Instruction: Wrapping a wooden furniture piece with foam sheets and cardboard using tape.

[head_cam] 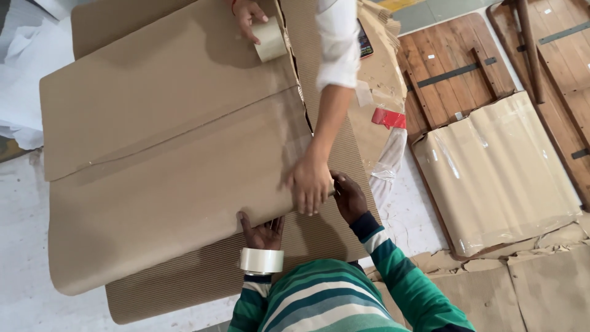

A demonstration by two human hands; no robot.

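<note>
A large flat package wrapped in brown corrugated sheet (166,154) lies on the floor in front of me. My left hand (262,232) grips the near edge of the wrap, fingers tucked under it, and a roll of clear tape (261,260) sits around that wrist. My right hand (350,197) holds the same edge further right. It touches a co-worker's hand (309,181), which presses down on the wrap. The co-worker's other hand (247,15), at the far side, holds a second tape roll (270,39).
A second wrapped, taped package (498,172) lies to the right on a wooden slatted panel (448,61). A red tape dispenser (388,117) rests near the co-worker's arm. Loose corrugated sheets (541,289) cover the floor at lower right, and white wrapping material (18,80) lies at the left.
</note>
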